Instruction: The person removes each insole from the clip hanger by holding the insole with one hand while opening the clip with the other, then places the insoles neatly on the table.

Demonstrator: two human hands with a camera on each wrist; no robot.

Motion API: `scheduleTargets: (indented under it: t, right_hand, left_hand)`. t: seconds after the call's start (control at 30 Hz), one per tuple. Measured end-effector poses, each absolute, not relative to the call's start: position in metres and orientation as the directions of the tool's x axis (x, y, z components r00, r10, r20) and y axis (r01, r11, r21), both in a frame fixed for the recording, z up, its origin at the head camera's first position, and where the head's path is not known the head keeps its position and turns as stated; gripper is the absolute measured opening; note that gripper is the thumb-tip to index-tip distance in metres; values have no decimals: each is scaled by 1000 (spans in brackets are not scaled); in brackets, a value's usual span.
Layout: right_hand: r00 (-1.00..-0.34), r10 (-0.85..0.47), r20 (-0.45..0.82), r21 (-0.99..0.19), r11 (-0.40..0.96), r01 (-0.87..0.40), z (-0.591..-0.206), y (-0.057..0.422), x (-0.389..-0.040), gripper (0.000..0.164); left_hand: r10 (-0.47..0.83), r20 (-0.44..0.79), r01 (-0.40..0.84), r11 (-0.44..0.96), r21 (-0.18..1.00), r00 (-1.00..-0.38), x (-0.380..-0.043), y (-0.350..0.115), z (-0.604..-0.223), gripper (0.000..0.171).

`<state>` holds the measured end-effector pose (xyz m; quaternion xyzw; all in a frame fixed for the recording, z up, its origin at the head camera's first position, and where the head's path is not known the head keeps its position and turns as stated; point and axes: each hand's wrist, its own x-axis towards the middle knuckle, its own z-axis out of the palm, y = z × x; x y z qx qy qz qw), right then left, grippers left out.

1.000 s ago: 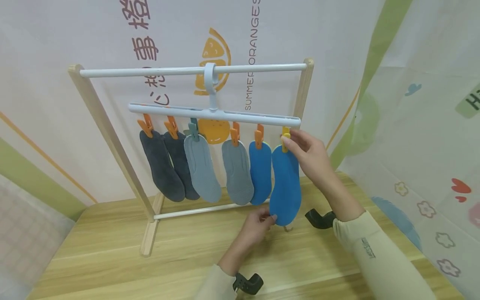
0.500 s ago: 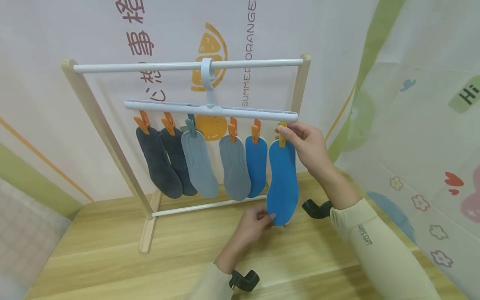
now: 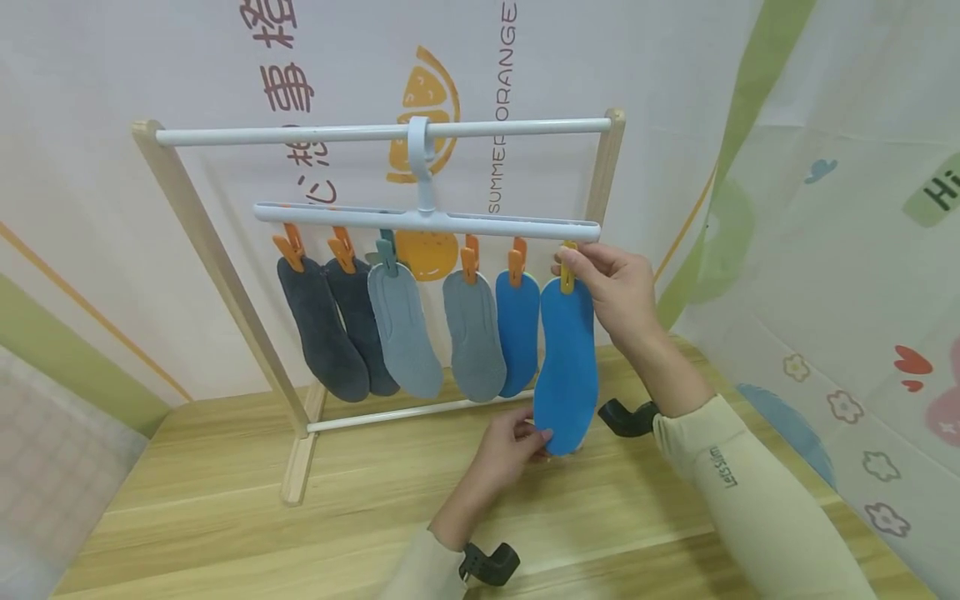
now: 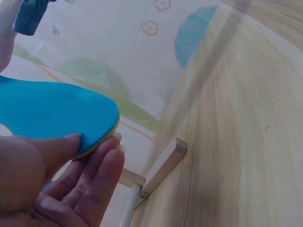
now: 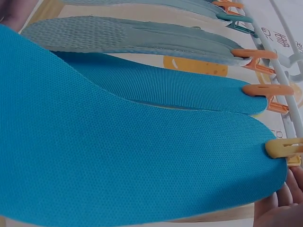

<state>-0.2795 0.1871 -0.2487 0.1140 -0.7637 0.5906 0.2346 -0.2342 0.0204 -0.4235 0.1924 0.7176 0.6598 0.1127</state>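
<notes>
Closest to the viewer, a wood-grained table is crossed by two arms in pale sleeves, with a black device worn at each wrist. The bottom end of a blue insole is pinched by the left hand, its thumb laid on the blue face and its fingers bent beneath the yellowish edge, with no gap left between them and the insole. The insole is held lengthwise above the table, at the right end of a row. At its top, a yellow clip is clamped over the edge; that clip is gripped by the right hand, the thumb pressed on its front and the fingers partly hidden behind. Just above it is the right end of a pale blue hanger. Along this hanger, to the left, a second blue insole, two grey insoles and two dark insoles are hung from orange clips and one green clip. The hanger is hooked over the white top rod of a rack with wooden uprights. Behind everything, a white cloth is printed with oranges and lettering.
</notes>
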Motion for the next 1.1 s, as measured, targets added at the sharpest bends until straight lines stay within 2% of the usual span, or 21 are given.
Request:
scheduleTargets:
  t: [0.5,0.7,1.1]
  right_hand:
    - [-871,135,472,-871,223,-438,-245,184,-284,43]
    - [-864,132,486,-860,249,-446,-245,190,-285,40]
    - [-873,107,476,-853,298,-429,-240,190,-288,41]
  left_hand:
    - [422,85,117,51,992,-903,-222,10,-422,28]
    - [382,78,112,67,991,-921,-213,4,-425,23]
    - [372,46,94,112,989,-927,-191,1,-435,28]
